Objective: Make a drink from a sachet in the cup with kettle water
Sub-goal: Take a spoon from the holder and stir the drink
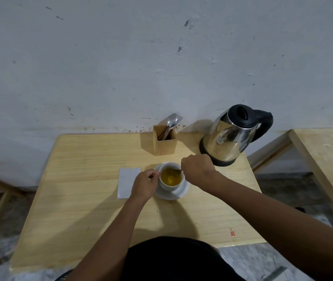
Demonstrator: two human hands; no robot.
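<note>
Amber-yellow liquid fills a white cup, and the fingers of the right hand are clenched around the handle of a spoon whose bowl dips into the drink at the cup's far right side. The fingers of the left hand pinch the cup at its left side, seemingly on its handle, though the handle itself is hidden. The cup stands on a white saucer, directly beneath both hands.

Just left of the left-hand fingers a flat white sachet lies on the pale wooden bench, partly covered by that hand; whether it is torn cannot be told. Beyond the right-hand fingers, close behind the knuckles, a steel kettle with a black lid, base and handle stands upright. Farther back, between the two hands and near the wall, a square wooden holder keeps cutlery upright, a spoon and a fork showing. A small red scrap lies near the bench's front edge, to the right. Both bare forearms reach in from below, and a stained grey wall rises behind
</note>
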